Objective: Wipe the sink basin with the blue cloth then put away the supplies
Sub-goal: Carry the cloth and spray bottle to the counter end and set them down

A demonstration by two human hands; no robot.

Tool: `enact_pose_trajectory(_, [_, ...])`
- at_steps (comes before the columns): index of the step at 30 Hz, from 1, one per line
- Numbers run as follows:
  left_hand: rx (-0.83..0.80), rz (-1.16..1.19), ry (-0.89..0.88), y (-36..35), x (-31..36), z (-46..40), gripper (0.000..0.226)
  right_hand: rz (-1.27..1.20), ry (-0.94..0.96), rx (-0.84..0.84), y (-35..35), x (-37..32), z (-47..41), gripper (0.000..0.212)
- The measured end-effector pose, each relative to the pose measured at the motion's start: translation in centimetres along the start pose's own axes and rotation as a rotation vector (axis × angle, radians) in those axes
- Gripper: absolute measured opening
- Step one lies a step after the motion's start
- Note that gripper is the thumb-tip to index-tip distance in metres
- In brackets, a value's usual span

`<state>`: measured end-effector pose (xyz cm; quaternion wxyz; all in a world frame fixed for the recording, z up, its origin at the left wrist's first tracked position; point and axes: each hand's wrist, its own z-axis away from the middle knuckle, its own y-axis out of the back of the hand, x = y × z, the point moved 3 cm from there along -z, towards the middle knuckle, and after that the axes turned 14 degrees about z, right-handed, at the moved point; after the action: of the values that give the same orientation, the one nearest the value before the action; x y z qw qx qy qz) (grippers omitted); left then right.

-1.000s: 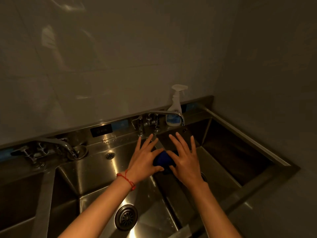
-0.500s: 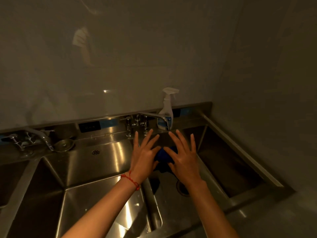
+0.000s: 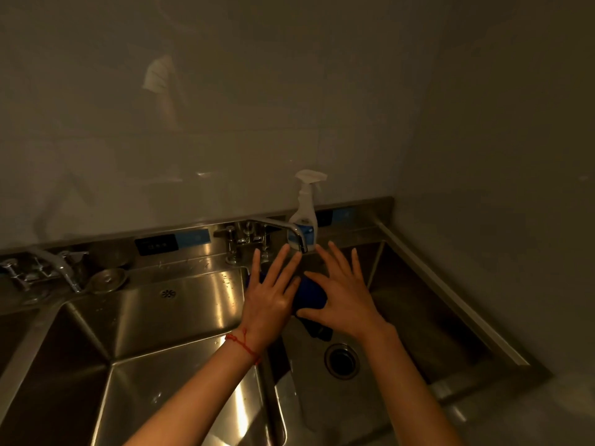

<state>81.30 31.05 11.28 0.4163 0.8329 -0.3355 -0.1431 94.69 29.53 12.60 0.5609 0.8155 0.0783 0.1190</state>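
Nearest us, the drain (image 3: 342, 360) sits in the floor of the right sink basin (image 3: 418, 317). Above it we note the blue cloth (image 3: 309, 296), dark blue, bunched into a wad between both palms; its long axis we cannot tell. Left hand (image 3: 269, 299), red string at the wrist, presses it with fingers straight and spread; right hand (image 3: 341, 300) likewise, thumb under the wad. Both fingertips reach toward the faucet spout (image 3: 297, 238). Farther back, a white spray bottle (image 3: 306, 214) stands upright on the ledge against the wall.
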Motion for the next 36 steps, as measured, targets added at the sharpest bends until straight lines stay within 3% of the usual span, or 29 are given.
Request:
enact_pose_trajectory(6, [0.115, -0.003, -0.067, -1.0, -0.9, -0.3, 0.048, 0.051, -0.006, -0.015, -0.4, 0.2, -1.6, 0.046])
enact_pose_trajectory(13, [-0.133, -0.056, 0.008, -1.2, -1.7, -2.1, 0.071, 0.131, -0.039, 0.105, -0.6, 0.5, -1.5, 0.033])
enact_pose_trajectory(18, [-0.206, 0.012, 0.037, -1.8, -1.7, -2.8, 0.074, 0.196, -0.024, 0.163, -0.5, 1.9, -1.4, 0.039])
enact_pose_trajectory(22, [-0.265, 0.046, 0.136, -3.2, -0.8, -4.3, 0.076, 0.233, 0.044, 0.305, -0.7, 3.4, -1.4, 0.045])
enact_pose_trajectory(27, [-0.303, 0.074, 0.238, -5.7, 0.2, -5.7, 0.073, 0.220, 0.120, 0.360, -1.5, 6.4, -1.9, 0.052])
enact_pose_trajectory(31, [-0.258, 0.034, 0.267, -5.8, 1.5, -7.2, 0.059, 0.164, 0.193, 0.357, -2.5, 8.4, -2.6, 0.049])
enact_pose_trajectory(36, [-0.173, -0.029, 0.307, -6.1, 2.8, -8.6, 0.054, 0.064, 0.214, 0.232, -4.0, 10.5, -4.2, 0.052])
